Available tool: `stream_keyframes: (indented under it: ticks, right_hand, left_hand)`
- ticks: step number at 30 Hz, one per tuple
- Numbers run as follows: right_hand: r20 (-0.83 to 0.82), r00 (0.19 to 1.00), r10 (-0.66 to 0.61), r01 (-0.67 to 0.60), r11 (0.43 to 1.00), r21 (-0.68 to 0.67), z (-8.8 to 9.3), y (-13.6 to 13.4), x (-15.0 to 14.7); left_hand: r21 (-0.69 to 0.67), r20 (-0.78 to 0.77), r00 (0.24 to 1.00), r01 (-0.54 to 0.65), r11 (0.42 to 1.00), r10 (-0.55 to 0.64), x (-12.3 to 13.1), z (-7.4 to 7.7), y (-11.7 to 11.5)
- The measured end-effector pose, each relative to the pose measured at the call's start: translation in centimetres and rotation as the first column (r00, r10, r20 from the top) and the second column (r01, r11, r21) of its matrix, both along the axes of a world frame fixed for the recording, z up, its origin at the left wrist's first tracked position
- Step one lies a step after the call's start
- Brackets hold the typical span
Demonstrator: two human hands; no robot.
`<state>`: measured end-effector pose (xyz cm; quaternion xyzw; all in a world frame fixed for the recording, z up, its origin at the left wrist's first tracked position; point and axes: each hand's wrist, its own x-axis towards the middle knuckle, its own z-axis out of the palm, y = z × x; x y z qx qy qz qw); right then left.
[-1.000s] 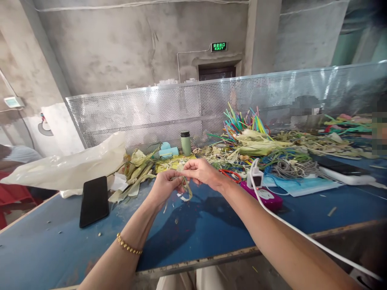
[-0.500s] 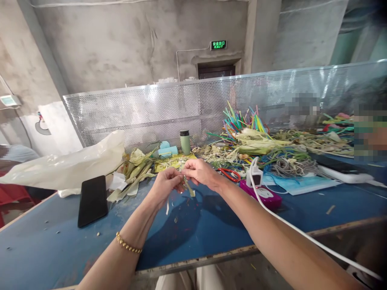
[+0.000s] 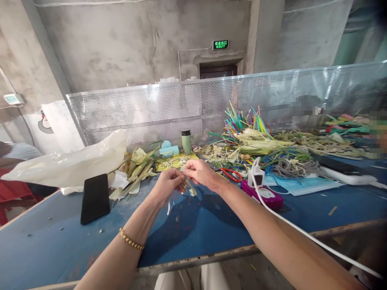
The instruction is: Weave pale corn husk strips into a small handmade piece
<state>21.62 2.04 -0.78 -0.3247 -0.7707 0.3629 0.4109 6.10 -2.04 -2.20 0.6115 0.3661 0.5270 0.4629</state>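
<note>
My left hand (image 3: 168,186) and my right hand (image 3: 200,175) meet above the blue table, fingertips pinched close together. Between them is a pale green strip of dried husk (image 3: 191,190), its end hanging below the fingers. A thin white strip (image 3: 168,208) dangles under my left hand. The exact hold of each fingertip is partly hidden. Just beyond the hands lies a yellow sheet (image 3: 163,165) with husk scraps on it. Orange-handled scissors (image 3: 232,175) rest to the right of my right hand.
A black phone (image 3: 95,199) and a husk pile (image 3: 137,173) lie left, near a plastic bag (image 3: 75,165). A green bottle (image 3: 186,143) stands behind. Rightward are colourful stems (image 3: 244,120), a purple power strip (image 3: 270,196), its white cable (image 3: 290,223) and a blue mask (image 3: 308,186).
The whole view has shifted slightly, so things appear a little further right. Both hands stay pinched together around the husk strip, with only small finger movement.
</note>
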Motion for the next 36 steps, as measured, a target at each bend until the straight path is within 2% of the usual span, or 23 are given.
stream_keyframes:
  ticks: [5, 9, 12, 17, 20, 23, 27, 29, 32, 36]
  right_hand:
    - [0.043, 0.999, -0.009, 0.009, 1.000, -0.003, 0.2, -0.1, -0.1]
    - [0.073, 0.997, -0.040, 0.040, 0.999, -0.004, 0.6, 0.0, 0.2]
    - [0.089, 0.995, -0.048, 0.049, 0.999, -0.013, 0.8, 0.1, 0.5]
    - [0.075, 0.997, 0.010, -0.009, 1.000, -0.007, 0.7, 0.0, 0.3]
    - [0.019, 0.999, 0.041, -0.040, 0.998, -0.051, 0.7, -0.1, 0.1]
    - [0.012, 1.000, 0.018, -0.016, 0.992, -0.121, 0.9, -0.2, 0.3]
    - [0.035, 0.999, -0.020, 0.026, 0.985, -0.171, 1.3, -0.3, 0.8]
    - [0.045, 0.999, -0.027, 0.035, 0.982, -0.187, 1.3, -0.2, 0.9]
    - [0.040, 0.999, -0.007, 0.014, 0.980, -0.200, 1.1, 0.0, 1.0]
    - [-0.037, 0.994, 0.098, -0.104, 0.965, -0.241, 1.0, 0.4, 1.4]
  left_hand:
    - [-0.082, 0.019, 0.999, 0.036, 0.996, -0.034, 0.0, -0.1, 0.2]
    - [-0.129, 0.070, 0.998, 0.015, 0.992, -0.006, -0.2, 0.0, 0.3]
    - [-0.115, 0.142, 0.990, 0.001, 0.993, 0.015, -0.4, 0.1, 0.3]
    - [-0.040, 0.197, 0.980, -0.003, 0.999, 0.011, -0.3, 0.1, 0.3]
    - [-0.008, 0.148, 0.989, 0.010, 1.000, -0.009, -0.1, 0.0, 0.3]
    - [-0.011, 0.033, 0.999, 0.000, 1.000, 0.000, -0.3, 0.1, 0.3]
    - [0.036, -0.242, 0.960, -0.138, 0.990, 0.142, -1.0, 0.4, 0.1]
    - [0.086, -0.316, 0.929, -0.174, 0.981, 0.193, -1.2, 0.7, -0.1]
    - [0.085, -0.298, 0.936, -0.167, 0.982, 0.185, -1.2, 1.1, -0.5]
    - [-0.062, -0.123, 0.992, -0.030, 0.998, 0.023, -1.7, 1.9, -1.0]
